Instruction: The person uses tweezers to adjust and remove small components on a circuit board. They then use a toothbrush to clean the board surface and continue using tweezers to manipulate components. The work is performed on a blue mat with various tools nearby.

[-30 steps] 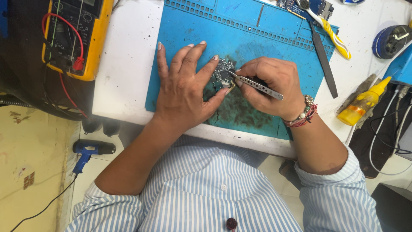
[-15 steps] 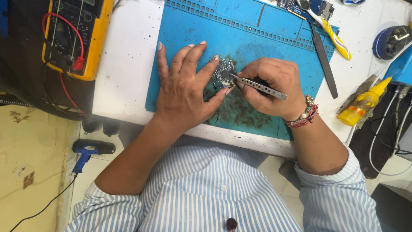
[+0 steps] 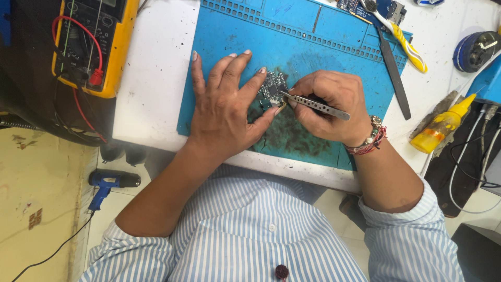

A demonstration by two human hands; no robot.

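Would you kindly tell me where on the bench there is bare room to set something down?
Bare white table lies between the multimeter and the blue mat; the mat's upper middle is also bare. It is crowded at mat centre, where the left hand steadies the circuit board and the right hand holds tweezers.

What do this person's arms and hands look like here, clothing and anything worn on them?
Both arms are in a light blue shirt with white stripes, sleeves rolled up to about the elbow. The left hand is bare, with no ring or watch visible. The right hand has a wristband of red threads and beads. No gloves.
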